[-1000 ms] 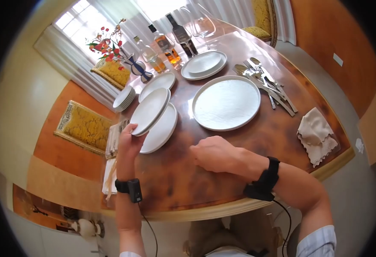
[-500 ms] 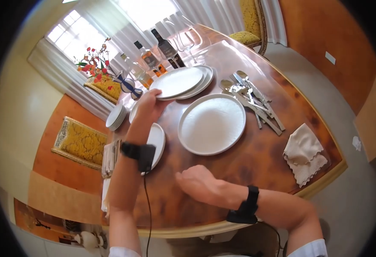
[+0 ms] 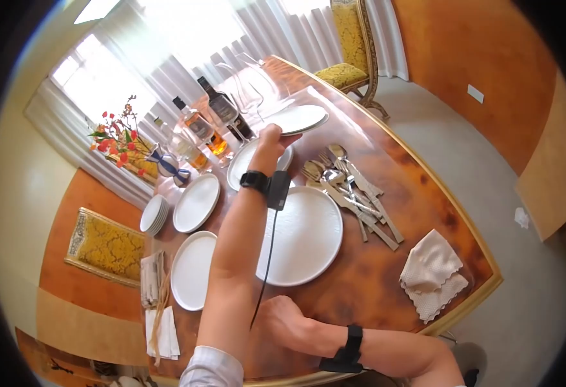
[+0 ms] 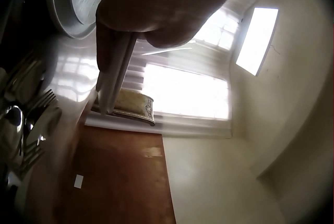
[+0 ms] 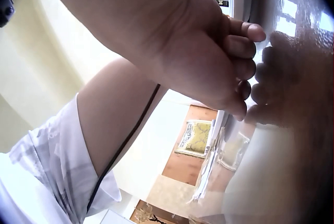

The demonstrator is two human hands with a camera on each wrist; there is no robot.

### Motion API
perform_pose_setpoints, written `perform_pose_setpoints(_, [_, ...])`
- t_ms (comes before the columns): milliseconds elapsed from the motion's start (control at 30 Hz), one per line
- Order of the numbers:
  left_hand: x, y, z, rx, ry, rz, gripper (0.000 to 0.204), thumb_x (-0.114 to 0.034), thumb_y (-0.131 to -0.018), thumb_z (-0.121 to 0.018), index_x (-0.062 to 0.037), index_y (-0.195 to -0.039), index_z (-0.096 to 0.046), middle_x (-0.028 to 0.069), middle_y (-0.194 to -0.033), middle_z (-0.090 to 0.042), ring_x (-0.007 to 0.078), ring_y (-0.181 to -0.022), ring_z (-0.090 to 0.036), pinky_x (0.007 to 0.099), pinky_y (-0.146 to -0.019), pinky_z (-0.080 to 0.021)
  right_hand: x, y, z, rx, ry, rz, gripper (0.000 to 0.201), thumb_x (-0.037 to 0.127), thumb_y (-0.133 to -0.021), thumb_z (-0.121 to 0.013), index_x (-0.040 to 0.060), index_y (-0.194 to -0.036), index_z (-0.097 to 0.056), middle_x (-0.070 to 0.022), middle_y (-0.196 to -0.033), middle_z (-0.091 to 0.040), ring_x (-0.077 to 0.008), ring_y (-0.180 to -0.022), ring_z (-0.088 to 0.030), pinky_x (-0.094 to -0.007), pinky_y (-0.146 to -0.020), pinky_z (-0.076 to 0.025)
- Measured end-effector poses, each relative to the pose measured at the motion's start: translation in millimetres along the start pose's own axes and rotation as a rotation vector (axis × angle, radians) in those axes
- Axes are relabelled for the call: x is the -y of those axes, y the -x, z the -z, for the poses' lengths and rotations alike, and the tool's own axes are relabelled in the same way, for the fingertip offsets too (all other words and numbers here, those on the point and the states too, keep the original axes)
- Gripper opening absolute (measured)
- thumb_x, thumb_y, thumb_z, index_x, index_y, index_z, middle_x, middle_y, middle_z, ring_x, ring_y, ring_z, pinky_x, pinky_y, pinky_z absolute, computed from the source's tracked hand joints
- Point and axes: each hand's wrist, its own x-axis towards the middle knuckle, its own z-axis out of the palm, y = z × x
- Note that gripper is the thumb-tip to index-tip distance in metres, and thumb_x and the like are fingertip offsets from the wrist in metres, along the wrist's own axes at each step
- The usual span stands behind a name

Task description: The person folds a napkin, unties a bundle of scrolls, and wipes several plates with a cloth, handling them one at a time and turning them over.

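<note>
Out over the far part of the table, my left hand grips a white plate by its near edge; a second rim shows beneath it. The left wrist view catches this plate edge-on, pinched by fingers and thumb. Below the left forearm lies a large round white plate, partly covered by the arm. Farther back, a plate is half hidden by that wrist. My right hand holds nothing near the table's front edge. Its fingers hang loosely curled, fingertips right at the glossy tabletop in the right wrist view.
Cutlery lies piled right of the large plate, before a beige napkin. Bottles, glasses and a flower vase stand at the back. Left are two more plates, a small plate stack and folded cloths.
My left hand has carried the held plate from the left side across the other plates to the far right. The right hand stays low near the front edge. The head view has shifted.
</note>
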Motion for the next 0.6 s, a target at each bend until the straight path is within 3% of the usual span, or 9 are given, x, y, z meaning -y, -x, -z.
perform_pose_setpoints(33, [4.6,-9.7,-7.8,-0.058,0.023,0.049,0.044,-0.004,-0.099,-0.032,0.0123,-0.136,-0.049,0.0319,-0.126,-0.064,0.0498,-0.112,-0.068,0.0596,-0.085,-0.066,-2.0,-0.5,-2.7,-0.022,0.002,-0.002,0.010,0.010,-0.074,-0.068,0.0138,-0.070,-0.077,-0.0099,-0.078,-0.074,-0.0298,-0.072,-0.072,-0.0408,-0.058,-0.052])
perform_pose_setpoints(133, [24.8,-38.8,-8.6,-0.020,0.078,0.091,0.044,-0.006,-0.101,-0.031,0.0092,-0.138,-0.049,0.0303,-0.127,-0.064,0.0479,-0.109,-0.069,0.0598,-0.082,-0.066,-6.4,-0.2,-14.5,-0.085,0.046,0.013,0.009,0.011,-0.073,-0.069,0.0156,-0.067,-0.074,-0.0085,-0.074,-0.073,-0.0280,-0.070,-0.070,-0.0397,-0.057,-0.050])
perform_pose_setpoints(333, [52.9,-61.2,-13.2,0.101,0.082,0.048,0.041,-0.009,-0.104,-0.031,0.0047,-0.139,-0.050,0.0262,-0.129,-0.064,0.0449,-0.109,-0.070,0.0609,-0.080,-0.065,-14.6,-0.6,-28.0,-0.203,0.063,0.052,0.009,0.010,-0.072,-0.068,0.0169,-0.066,-0.070,-0.0082,-0.075,-0.073,-0.0266,-0.070,-0.070,-0.0377,-0.057,-0.051])
perform_pose_setpoints(533, [71.8,-77.8,-13.1,-0.014,0.009,0.062,0.042,-0.007,-0.103,-0.034,0.0042,-0.140,-0.048,0.0281,-0.134,-0.060,0.0458,-0.115,-0.067,0.0654,-0.086,-0.062,-20.9,-1.2,-32.8,-0.266,0.000,0.075,0.007,0.008,-0.073,-0.067,0.0127,-0.072,-0.071,-0.0096,-0.078,-0.073,-0.0281,-0.074,-0.071,-0.0386,-0.061,-0.054])
perform_pose_setpoints(600, [66.9,-68.2,-12.1,0.101,0.050,0.049,0.044,-0.006,-0.101,-0.035,0.0050,-0.141,-0.047,0.0283,-0.134,-0.060,0.0467,-0.116,-0.066,0.0661,-0.087,-0.061,-23.5,-1.5,-35.3,-0.281,-0.058,0.087,0.007,0.008,-0.074,-0.066,0.0118,-0.073,-0.071,-0.0108,-0.078,-0.073,-0.0289,-0.076,-0.072,-0.0391,-0.062,-0.054])
